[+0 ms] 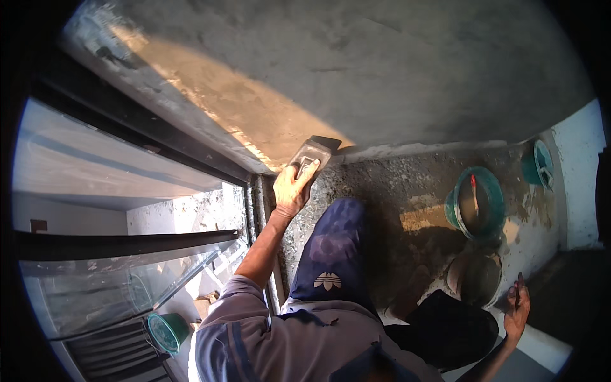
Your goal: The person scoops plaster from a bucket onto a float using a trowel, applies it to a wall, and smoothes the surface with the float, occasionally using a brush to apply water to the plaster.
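Note:
My left hand [294, 190] is closed round the handle of a grey plastering float [317, 150]. The float lies against the foot of the grey plastered wall [407, 70], where a band of sunlight ends. My right hand [517, 310] is out at the lower right, beside a round mortar-stained container [480, 280]. Its fingers look bent around something small and dark, too unclear to name. Ahead of that hand stands a green bucket [499, 202] with greyish contents, and a red-handled brush [475, 194] lies across it.
A smaller green bucket [541, 159] sits in the far right corner by a white wall [579, 143]. Dark-framed glass [114, 293] runs along my left. Beyond it is another green bucket [168, 332]. Mortar spots the rough floor [382, 184] around my bent knee.

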`<state>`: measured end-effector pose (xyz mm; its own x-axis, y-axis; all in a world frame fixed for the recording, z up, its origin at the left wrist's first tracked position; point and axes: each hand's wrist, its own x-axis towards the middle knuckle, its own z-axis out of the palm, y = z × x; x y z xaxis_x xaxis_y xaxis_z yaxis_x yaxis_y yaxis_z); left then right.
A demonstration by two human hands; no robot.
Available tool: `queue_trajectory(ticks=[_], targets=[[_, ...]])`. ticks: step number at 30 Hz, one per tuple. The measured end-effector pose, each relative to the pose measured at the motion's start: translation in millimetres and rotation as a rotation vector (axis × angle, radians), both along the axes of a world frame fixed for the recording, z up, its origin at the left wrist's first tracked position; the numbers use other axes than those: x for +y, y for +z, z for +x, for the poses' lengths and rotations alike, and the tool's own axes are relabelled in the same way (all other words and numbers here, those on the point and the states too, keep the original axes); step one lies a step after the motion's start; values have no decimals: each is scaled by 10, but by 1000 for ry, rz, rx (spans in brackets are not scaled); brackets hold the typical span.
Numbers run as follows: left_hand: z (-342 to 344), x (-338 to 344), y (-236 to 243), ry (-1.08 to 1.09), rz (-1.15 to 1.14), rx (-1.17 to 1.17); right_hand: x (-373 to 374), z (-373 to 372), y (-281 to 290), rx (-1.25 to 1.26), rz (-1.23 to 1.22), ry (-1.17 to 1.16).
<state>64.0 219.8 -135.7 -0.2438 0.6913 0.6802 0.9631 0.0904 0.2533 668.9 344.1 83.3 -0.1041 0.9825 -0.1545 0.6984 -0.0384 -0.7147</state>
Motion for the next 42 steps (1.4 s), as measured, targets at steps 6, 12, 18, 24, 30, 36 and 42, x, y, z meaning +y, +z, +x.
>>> queue_trajectory(ticks=[6, 12, 18, 24, 30, 36, 42], targets=[[1762, 2437, 964, -703, -223, -9, -1240, -715, 279, -653, 333, 72], [3630, 3783, 142, -913, -615, 597, -1506, -583, 191, -515, 310, -121], [4021, 4070, -735, -916, -702, 484, -1622, -478, 304, -560, 223, -154], [4078, 4108, -1027, -867, -767, 597, -1612, -389, 266, -530, 174, -176], [3889, 3958, -675, -896, -640, 285, -1325, -421, 306, -504, 258, -47], [3280, 3311, 223, -785, -283, -264, -671, -456, 51, -334, 496, 345], [2045, 2108, 835, -299, 99, -367, 302, -909, -297, -286, 528, 636]])
